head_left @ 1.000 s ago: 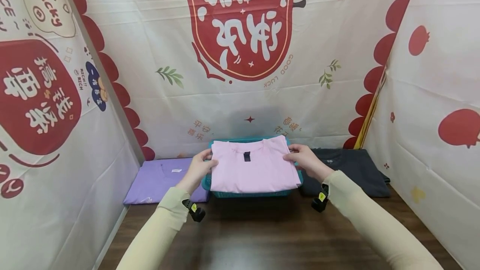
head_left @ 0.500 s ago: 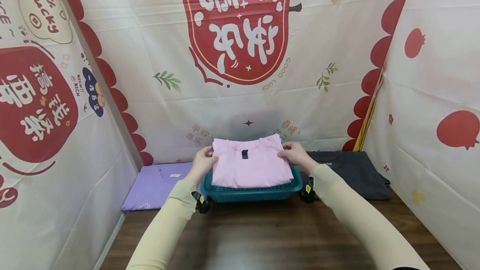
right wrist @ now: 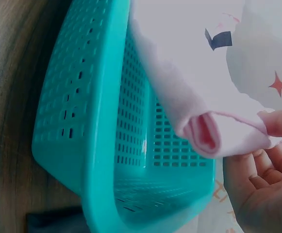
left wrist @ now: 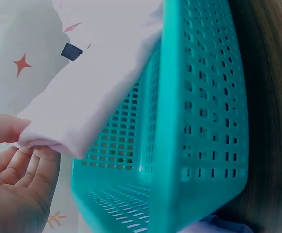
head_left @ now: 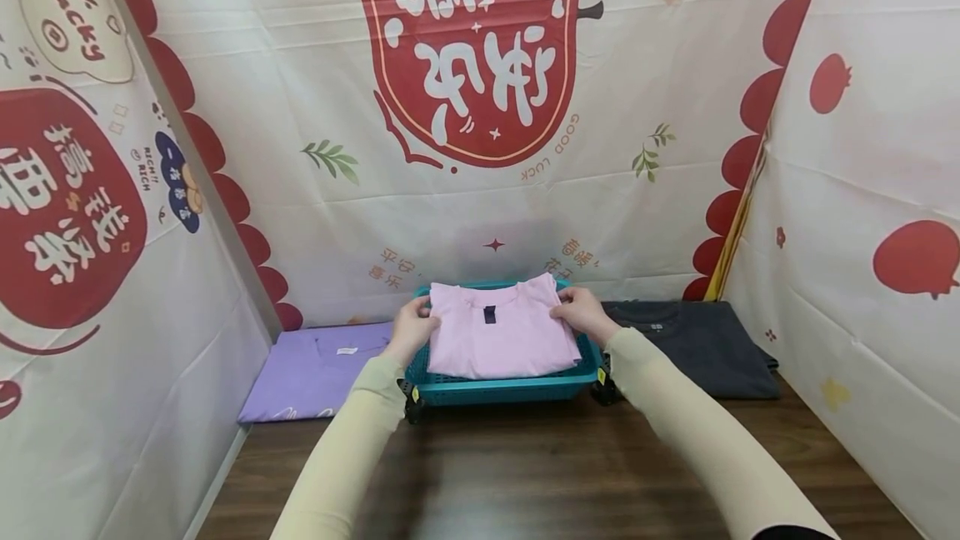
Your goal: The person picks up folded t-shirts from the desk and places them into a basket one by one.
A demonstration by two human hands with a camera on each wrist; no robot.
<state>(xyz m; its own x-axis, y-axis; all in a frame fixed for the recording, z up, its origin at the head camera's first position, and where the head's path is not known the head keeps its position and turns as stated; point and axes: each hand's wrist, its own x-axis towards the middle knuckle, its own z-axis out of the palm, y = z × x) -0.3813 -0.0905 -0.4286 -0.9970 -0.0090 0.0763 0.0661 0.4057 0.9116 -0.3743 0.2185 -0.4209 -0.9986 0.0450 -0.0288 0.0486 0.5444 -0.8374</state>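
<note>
In the lower centre of the head view, the left hand [head_left: 411, 329] pinches one side of a folded pink shirt [head_left: 502, 348] and the right hand [head_left: 587, 314] the other, above a teal basket [head_left: 502, 391]; whether the shirt touches it underneath is hard to tell. A purple shirt [head_left: 307, 377] lies lower left, a dark shirt [head_left: 705, 348] lower right.
</note>
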